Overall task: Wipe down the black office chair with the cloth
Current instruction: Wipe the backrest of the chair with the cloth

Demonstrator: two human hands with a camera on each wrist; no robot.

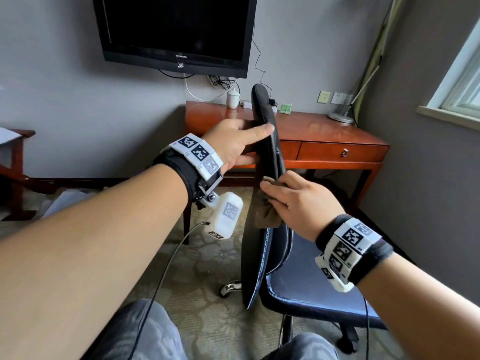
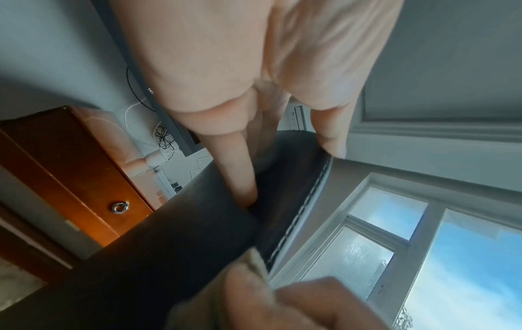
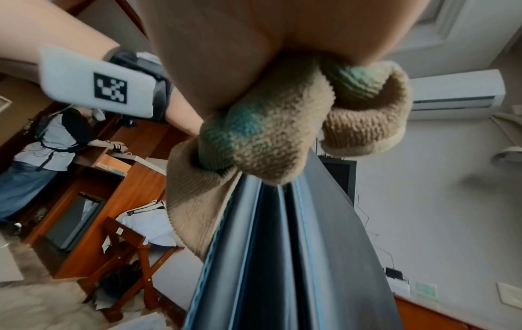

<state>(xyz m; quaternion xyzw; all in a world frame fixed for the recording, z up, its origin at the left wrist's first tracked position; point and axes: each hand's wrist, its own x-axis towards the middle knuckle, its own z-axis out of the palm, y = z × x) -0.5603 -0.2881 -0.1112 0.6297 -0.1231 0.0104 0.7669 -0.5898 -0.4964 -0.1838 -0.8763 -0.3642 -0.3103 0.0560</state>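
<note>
The black office chair stands edge-on in front of me, its backrest [image 1: 265,152] upright and its seat [image 1: 306,281] to the right. My left hand [image 1: 255,144] grips the backrest's upper edge, thumb on the near face and fingers [image 2: 240,178] behind it. Lower on the same edge, my right hand [image 1: 275,188] holds a tan cloth [image 1: 267,214] folded over the rim. The right wrist view shows the cloth [image 3: 268,134], with blue-green stains, bunched under the palm against the backrest edge [image 3: 282,256]. Its fingertips are hidden by the cloth.
A red-brown wooden desk [image 1: 324,131] stands right behind the chair, with a white cup [image 1: 233,98] and a lamp base [image 1: 341,116] on it. A TV [image 1: 176,29] hangs above. The window [image 1: 462,81] is at right. Another person [image 3: 48,138] stands at a wooden counter.
</note>
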